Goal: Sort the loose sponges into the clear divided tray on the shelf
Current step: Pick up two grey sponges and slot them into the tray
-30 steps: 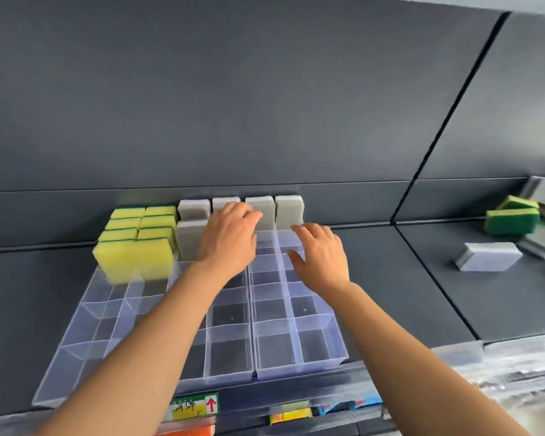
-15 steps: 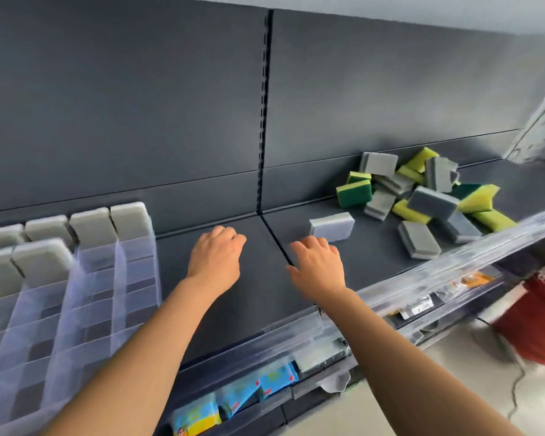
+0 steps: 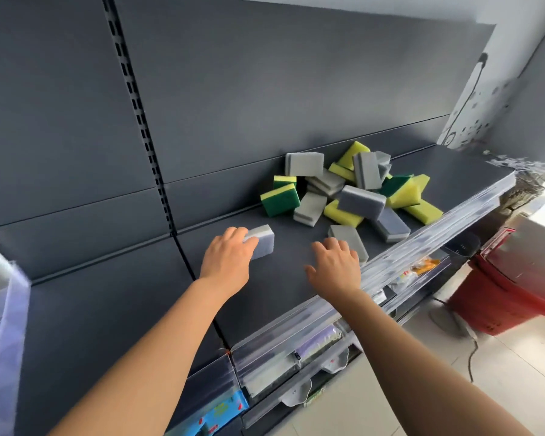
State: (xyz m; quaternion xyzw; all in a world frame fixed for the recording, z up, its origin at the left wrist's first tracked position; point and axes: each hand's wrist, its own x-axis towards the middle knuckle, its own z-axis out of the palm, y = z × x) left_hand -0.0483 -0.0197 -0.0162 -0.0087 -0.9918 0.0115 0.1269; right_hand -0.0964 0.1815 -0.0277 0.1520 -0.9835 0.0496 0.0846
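Nearest me, my left hand (image 3: 227, 262) lies with its fingers over the end of a lone grey sponge (image 3: 263, 240) on the shelf (image 3: 280, 287); I cannot tell whether they grip it. To its right, my right hand (image 3: 335, 269) is spread flat and holds nothing, fingertips at the near edge of a second grey sponge (image 3: 350, 239). Beyond both hands sits a heap of sponges (image 3: 359, 199), grey and yellow-green. The clear divided tray (image 3: 4, 309) stands well left of my left hand.
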